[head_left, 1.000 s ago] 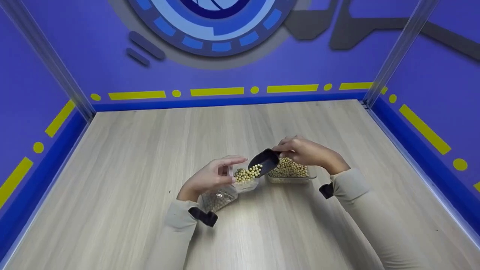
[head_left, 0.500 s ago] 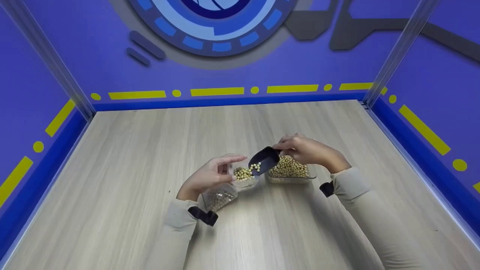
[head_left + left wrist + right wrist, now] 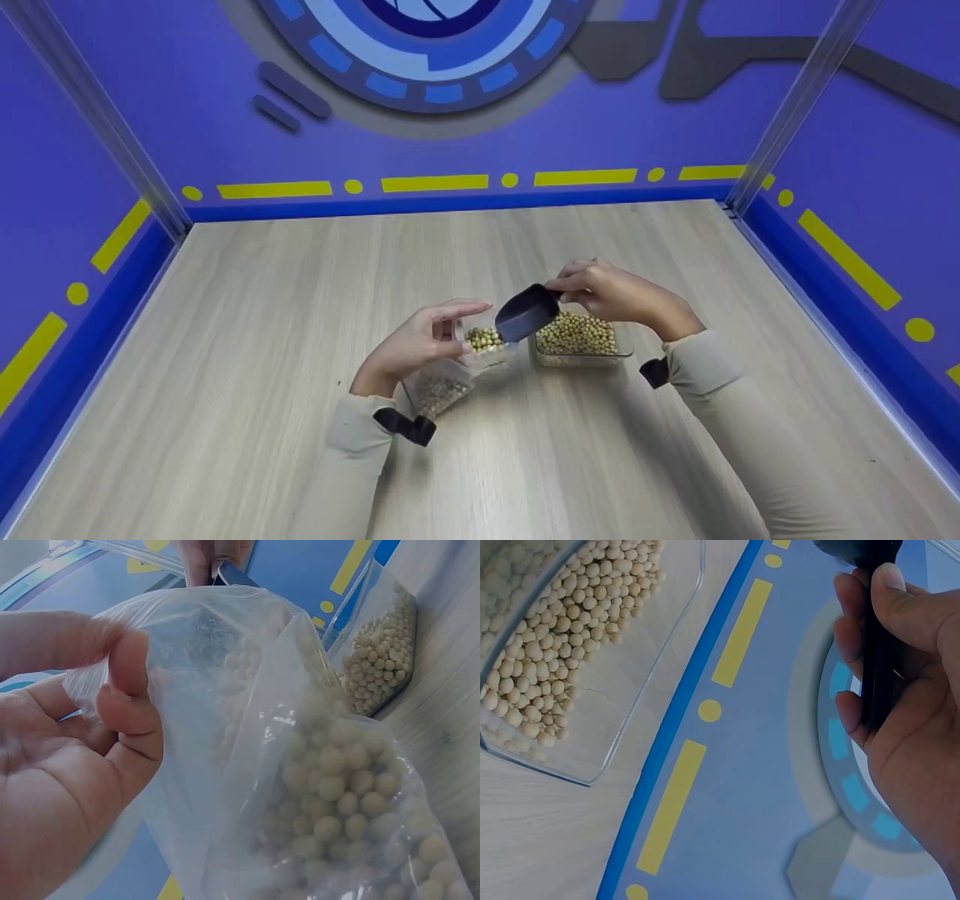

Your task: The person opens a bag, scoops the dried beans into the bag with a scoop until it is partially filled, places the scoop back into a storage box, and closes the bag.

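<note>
My left hand pinches the rim of a clear plastic bag between thumb and fingers, keeping its mouth spread. Round pale-yellow beans fill the lower part of the bag, which rests on the table. My right hand grips the black handle of a scoop; in the right wrist view the fingers wrap round that handle. The scoop is tipped over the bag's mouth, and no beans show in its bowl. Just right of the bag stands a clear rectangular container holding more of the same beans.
A wood-grain table lies under everything. Blue panels with yellow marks wall it in at the back and on both sides. The container sits close beside the bag, below my right hand.
The right hand has lifted a little and tilted the scoop further; the beans that lay at its lip have gone into the bag. The left hand has shifted slightly upward with the bag's rim.
</note>
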`<action>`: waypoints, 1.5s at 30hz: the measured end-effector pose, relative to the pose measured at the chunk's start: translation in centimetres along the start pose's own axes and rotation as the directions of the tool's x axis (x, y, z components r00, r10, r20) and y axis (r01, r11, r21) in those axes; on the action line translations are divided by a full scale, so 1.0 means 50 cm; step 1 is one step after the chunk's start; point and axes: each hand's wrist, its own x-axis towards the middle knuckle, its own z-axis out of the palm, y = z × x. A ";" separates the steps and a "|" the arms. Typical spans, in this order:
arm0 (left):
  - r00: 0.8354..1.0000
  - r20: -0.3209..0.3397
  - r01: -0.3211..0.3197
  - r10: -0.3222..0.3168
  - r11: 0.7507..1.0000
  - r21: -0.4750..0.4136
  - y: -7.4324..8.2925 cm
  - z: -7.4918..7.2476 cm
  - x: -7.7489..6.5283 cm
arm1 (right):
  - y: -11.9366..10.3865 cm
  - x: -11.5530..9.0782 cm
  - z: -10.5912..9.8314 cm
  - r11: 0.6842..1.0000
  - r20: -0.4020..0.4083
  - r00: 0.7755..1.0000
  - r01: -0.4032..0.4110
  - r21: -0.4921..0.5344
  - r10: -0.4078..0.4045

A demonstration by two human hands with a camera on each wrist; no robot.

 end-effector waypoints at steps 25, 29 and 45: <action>1.000 0.002 -0.012 0.012 0.997 -0.071 -0.013 -0.015 -0.004 | 0.045 -0.025 0.018 0.988 -0.128 0.991 -0.018 0.151 0.037; 1.000 -0.005 0.006 -0.007 0.997 -0.074 -0.013 -0.016 -0.007 | 0.055 -0.033 0.018 0.985 -0.134 0.990 -0.028 0.170 0.051; 0.999 -0.044 0.021 -0.023 0.999 -0.043 -0.015 -0.017 -0.013 | 0.096 -0.070 0.011 0.984 -0.128 0.987 -0.076 0.159 0.097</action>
